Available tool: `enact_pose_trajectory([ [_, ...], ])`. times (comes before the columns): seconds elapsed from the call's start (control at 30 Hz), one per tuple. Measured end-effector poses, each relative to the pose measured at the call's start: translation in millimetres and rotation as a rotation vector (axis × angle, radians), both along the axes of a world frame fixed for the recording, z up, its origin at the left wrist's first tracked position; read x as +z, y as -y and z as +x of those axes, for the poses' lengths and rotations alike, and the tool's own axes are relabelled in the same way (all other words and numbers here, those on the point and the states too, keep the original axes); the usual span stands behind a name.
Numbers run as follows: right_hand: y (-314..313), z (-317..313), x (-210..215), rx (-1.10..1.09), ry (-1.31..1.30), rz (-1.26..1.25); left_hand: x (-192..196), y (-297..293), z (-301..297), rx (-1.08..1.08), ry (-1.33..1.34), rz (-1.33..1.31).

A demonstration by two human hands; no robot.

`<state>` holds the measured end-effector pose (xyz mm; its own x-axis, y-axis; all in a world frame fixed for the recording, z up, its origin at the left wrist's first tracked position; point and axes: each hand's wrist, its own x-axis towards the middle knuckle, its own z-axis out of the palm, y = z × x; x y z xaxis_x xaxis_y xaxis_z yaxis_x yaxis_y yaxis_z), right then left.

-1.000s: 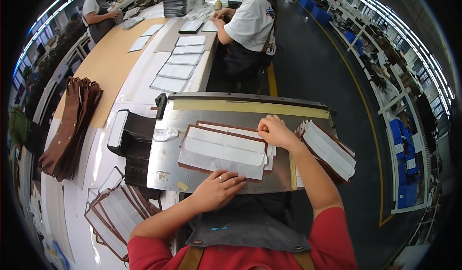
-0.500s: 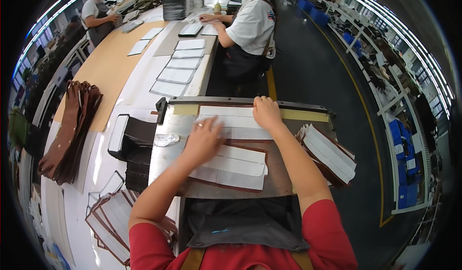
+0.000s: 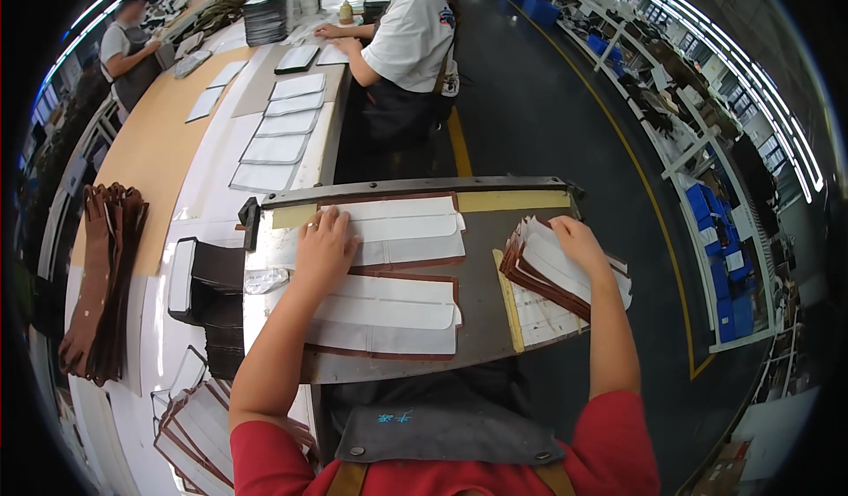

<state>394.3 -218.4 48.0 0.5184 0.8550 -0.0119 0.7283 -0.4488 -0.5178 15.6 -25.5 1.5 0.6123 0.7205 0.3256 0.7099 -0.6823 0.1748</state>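
Two flat brown-edged pieces lined in white lie on a metal work plate (image 3: pixel 484 288) in front of me. My left hand (image 3: pixel 325 250) rests flat, fingers stretched out, on the left end of the far lined piece (image 3: pixel 406 220). Just nearer to me is the second lined piece (image 3: pixel 389 310). At the plate's right side my right hand (image 3: pixel 579 247) grips the far edge of a stack of lined brown pieces (image 3: pixel 549 271), its fingers partly hidden. The stack sits tilted over a pale board with a yellow edge strip (image 3: pixel 511 306).
A metal bar (image 3: pixel 415 184) runs along the plate's far edge. To the left are black bundled pieces (image 3: pixel 221 271), brown straps (image 3: pixel 106 275) and more lined pieces (image 3: pixel 199 434). A co-worker (image 3: pixel 406 45) works at the long table ahead. Shelving with blue bins (image 3: pixel 720 240) lines the right.
My right hand has left the far lined piece and taken hold of the stack, which has shifted, uncovering the pale board. My left hand has settled at the far piece's left end.
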Motion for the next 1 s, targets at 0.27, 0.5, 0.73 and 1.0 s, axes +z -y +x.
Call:
enact_pose_trajectory([
  [0.27, 9.1, -37.8, 2.0, 0.236, 0.264, 0.313, 6.9, 0.3, -0.6, -0.013, 0.033, -0.020],
  [0.5, -31.3, -102.0, 19.5, 0.410, 0.202, 0.329, -2.7, -5.9, -4.7, -0.006, -0.039, 0.000],
  [0.73, 2.0, -29.5, 14.3, 0.092, 0.488, 0.119, 6.5, -0.3, -5.8, -0.023, -0.036, -0.076],
  [1.0, 80.9, -3.3, 9.0, -0.069, 0.322, 0.153, 8.3, 0.8, -6.2, 0.008, -0.064, -0.078],
])
